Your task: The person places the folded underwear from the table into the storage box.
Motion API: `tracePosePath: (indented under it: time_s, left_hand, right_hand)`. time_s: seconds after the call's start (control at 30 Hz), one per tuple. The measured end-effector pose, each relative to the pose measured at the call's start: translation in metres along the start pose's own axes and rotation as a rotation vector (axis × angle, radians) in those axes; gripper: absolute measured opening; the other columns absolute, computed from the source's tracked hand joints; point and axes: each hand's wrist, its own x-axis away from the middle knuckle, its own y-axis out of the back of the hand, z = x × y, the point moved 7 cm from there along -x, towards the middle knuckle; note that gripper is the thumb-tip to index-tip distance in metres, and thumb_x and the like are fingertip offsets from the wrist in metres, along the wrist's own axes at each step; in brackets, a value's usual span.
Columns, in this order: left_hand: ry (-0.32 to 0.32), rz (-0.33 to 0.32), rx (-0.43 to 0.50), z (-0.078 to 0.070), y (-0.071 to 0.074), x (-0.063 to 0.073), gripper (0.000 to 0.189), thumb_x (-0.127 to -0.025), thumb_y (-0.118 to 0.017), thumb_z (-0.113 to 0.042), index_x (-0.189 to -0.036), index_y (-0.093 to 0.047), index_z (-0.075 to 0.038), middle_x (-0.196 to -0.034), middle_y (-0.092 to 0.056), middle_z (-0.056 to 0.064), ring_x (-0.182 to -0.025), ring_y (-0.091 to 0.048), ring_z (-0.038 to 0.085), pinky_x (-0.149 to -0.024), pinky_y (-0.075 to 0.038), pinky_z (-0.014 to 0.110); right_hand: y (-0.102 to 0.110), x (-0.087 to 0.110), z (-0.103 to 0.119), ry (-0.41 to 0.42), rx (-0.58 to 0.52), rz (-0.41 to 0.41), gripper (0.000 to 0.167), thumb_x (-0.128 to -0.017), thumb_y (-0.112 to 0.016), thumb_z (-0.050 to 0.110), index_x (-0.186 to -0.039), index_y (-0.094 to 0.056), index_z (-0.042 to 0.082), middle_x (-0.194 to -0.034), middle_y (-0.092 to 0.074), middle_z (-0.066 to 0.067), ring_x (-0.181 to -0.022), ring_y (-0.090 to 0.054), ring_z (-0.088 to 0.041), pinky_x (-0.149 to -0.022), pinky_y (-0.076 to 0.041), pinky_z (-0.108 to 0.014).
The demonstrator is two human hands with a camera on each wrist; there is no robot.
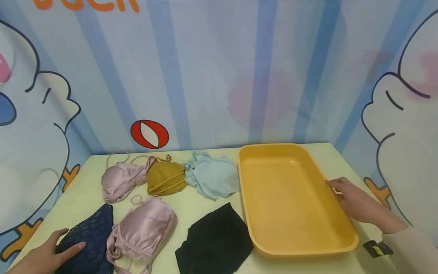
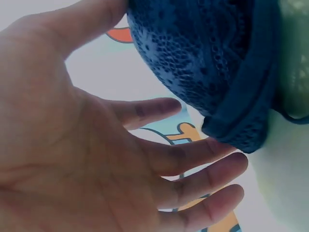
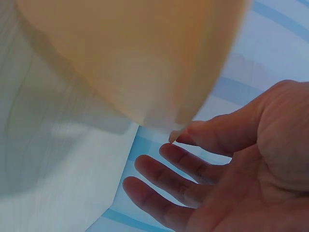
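Observation:
At the lower left, a navy lace bra [image 1: 92, 232] lies folded on the table. My left hand [image 1: 49, 253] reaches around its left side, thumb over its near face; in the left wrist view the fingers [image 2: 207, 179] extend fairly straight beneath the bra's [image 2: 193, 53] edge. Beside it lies a pink satin bra [image 1: 150, 224] with lace trim. On the right stands a shallow yellow tray [image 1: 297, 252]. My right hand [image 1: 359, 201] pinches its right rim, with thumb [image 3: 217, 130] right at the edge and the other fingers loosely bent below.
Along the back lie another pink satin bra [image 1: 119, 179], a mustard garment [image 1: 166, 177] and a light blue garment [image 1: 215, 175]. A black folded garment [image 1: 217, 239] sits left of the tray. Striped printed walls [image 1: 212, 76] enclose the pale table [image 1: 82, 186].

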Motion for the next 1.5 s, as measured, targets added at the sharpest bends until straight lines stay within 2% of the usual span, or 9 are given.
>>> tracePosePath:
  time_s: [0.23,0.6,0.8,1.0,1.2,1.33,1.43,1.5]
  left_hand:
    - [-0.021,-0.012,0.017,-0.003,-0.001,0.005,0.113,-0.079,-0.052,-0.073,-0.122,-0.024,0.028,-0.108,-0.037,0.051,-0.084,-0.053,0.054,-0.072,-0.047,0.056]
    - [-0.057,-0.042,-0.006,-0.007,0.000,0.001,0.111,-0.077,-0.058,-0.070,-0.121,-0.027,0.027,-0.108,-0.039,0.050,-0.092,-0.049,0.059,-0.074,-0.046,0.058]
    - [-0.067,-0.047,-0.011,-0.006,0.001,-0.002,0.110,-0.076,-0.059,-0.071,-0.122,-0.026,0.023,-0.109,-0.040,0.048,-0.081,-0.055,0.051,-0.069,-0.047,0.057]
    - [-0.071,-0.018,0.054,-0.004,-0.003,-0.005,0.110,-0.077,-0.060,-0.069,-0.124,-0.021,0.023,-0.107,-0.040,0.047,-0.083,-0.055,0.049,-0.069,-0.048,0.054]
    - [-0.065,-0.086,0.113,-0.001,0.001,-0.004,0.109,-0.078,-0.060,-0.067,-0.130,-0.016,0.018,-0.096,-0.049,0.039,-0.079,-0.057,0.044,-0.064,-0.049,0.051]
    - [-0.073,-0.119,0.113,-0.005,0.007,0.002,0.108,-0.079,-0.058,-0.068,-0.134,-0.015,0.014,-0.111,-0.036,0.046,-0.091,-0.049,0.058,-0.068,-0.048,0.056]
    - [-0.128,-0.177,0.103,-0.013,0.015,0.010,0.102,-0.083,-0.055,-0.066,-0.137,-0.016,0.011,-0.122,-0.024,0.047,-0.103,-0.036,0.066,-0.072,-0.042,0.064]
    - [-0.204,-0.235,0.124,-0.021,0.022,0.018,0.094,-0.087,-0.054,-0.060,-0.138,-0.017,0.011,-0.126,-0.022,0.044,-0.106,-0.029,0.068,-0.075,-0.039,0.068]
  right_hand:
    - [-0.004,0.001,0.000,0.018,0.015,-0.005,0.042,-0.092,-0.045,-0.011,-0.132,-0.038,-0.020,-0.119,-0.042,-0.032,-0.108,-0.046,-0.049,-0.083,-0.046,-0.052]
    - [-0.006,0.002,-0.005,0.008,-0.018,-0.005,0.044,-0.091,-0.045,-0.013,-0.133,-0.036,-0.020,-0.118,-0.042,-0.031,-0.107,-0.049,-0.049,-0.080,-0.049,-0.048]
    - [-0.006,0.003,-0.005,0.006,-0.030,-0.008,0.044,-0.092,-0.046,-0.012,-0.134,-0.035,-0.020,-0.119,-0.041,-0.032,-0.107,-0.049,-0.051,-0.079,-0.050,-0.048]
    - [-0.006,0.002,-0.004,0.021,-0.025,-0.018,0.044,-0.091,-0.044,-0.012,-0.133,-0.035,-0.020,-0.118,-0.042,-0.033,-0.106,-0.049,-0.050,-0.080,-0.049,-0.049]
    - [-0.006,0.001,-0.005,0.014,-0.020,-0.021,0.044,-0.091,-0.044,-0.013,-0.134,-0.035,-0.019,-0.118,-0.042,-0.033,-0.106,-0.048,-0.050,-0.080,-0.048,-0.050]
    - [-0.005,0.002,-0.006,-0.002,-0.012,-0.023,0.045,-0.090,-0.044,-0.014,-0.134,-0.035,-0.019,-0.117,-0.042,-0.033,-0.106,-0.048,-0.051,-0.080,-0.048,-0.051]
    - [-0.005,0.002,-0.006,-0.010,-0.011,-0.027,0.045,-0.091,-0.044,-0.013,-0.134,-0.035,-0.019,-0.118,-0.042,-0.033,-0.107,-0.047,-0.050,-0.081,-0.047,-0.052]
    - [-0.005,0.002,-0.006,-0.012,-0.012,-0.025,0.045,-0.091,-0.043,-0.013,-0.134,-0.035,-0.019,-0.119,-0.041,-0.034,-0.108,-0.047,-0.050,-0.082,-0.047,-0.052]
